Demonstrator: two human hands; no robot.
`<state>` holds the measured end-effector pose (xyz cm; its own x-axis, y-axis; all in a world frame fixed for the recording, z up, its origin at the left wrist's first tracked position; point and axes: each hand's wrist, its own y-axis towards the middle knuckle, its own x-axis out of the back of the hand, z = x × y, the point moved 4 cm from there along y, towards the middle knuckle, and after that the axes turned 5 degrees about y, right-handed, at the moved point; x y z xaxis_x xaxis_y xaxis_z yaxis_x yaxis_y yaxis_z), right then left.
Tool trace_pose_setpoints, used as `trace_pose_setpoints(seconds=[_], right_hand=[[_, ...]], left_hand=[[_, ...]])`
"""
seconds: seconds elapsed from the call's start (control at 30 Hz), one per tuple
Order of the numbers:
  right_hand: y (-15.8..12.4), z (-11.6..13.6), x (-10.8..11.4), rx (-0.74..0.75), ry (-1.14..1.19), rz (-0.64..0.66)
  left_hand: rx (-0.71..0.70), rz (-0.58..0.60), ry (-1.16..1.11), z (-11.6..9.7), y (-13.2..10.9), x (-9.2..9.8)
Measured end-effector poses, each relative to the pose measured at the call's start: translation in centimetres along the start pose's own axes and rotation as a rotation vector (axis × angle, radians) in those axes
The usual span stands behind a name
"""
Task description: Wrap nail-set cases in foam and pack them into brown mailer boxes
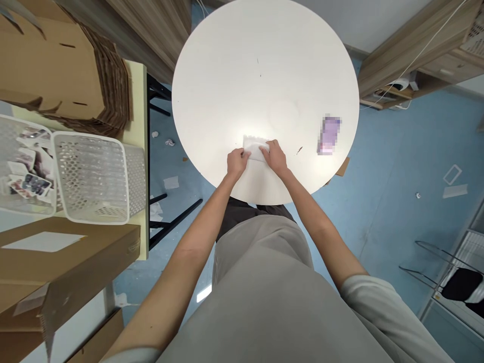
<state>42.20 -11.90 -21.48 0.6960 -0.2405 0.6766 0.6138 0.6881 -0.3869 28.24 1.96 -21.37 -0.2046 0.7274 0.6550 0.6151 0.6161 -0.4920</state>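
A small flat white tissue-like piece (255, 147) with a ragged far edge lies on the near part of the round white table (227, 65). I cannot make out whether it is folded paper or a thin packet. My left hand (237, 162) grips its left side, thumb over the top and fingers curled. On the right side, my right hand (276, 157) holds it with thumb and fingers closed on the edge. Off to the right on the same table is a purple object (329, 135), blurred into blocks, so its kind does not show.
At left, a pale yellow table (140, 80) bears stacked flat cardboard (56, 65), white perforated baskets (126, 181) and a large cardboard box (98, 252). Paper scraps (171, 182) litter the blue floor. A wooden cabinet (401, 50) stands at upper right, a wire rack (434, 252) lower right.
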Motion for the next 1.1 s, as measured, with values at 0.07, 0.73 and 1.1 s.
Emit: trace_pose_setpoints(seconds=[0.07,0.73,1.1], right_hand=[[1.0,0.1,0.2,-0.005,-0.025,-0.047],[-1.1,2.3,-1.1,-0.154,0.023,-0.004],[-1.6,3.1,-4.8,-0.41,0.234,-0.134]], left_hand=[[0.029,-0.017,-0.022,-0.4,0.6,-0.5],[0.162,0.061,-0.251,-0.5,-5.7,-1.5],[0.019,0.109,-0.191,2.4,-1.5,2.7]])
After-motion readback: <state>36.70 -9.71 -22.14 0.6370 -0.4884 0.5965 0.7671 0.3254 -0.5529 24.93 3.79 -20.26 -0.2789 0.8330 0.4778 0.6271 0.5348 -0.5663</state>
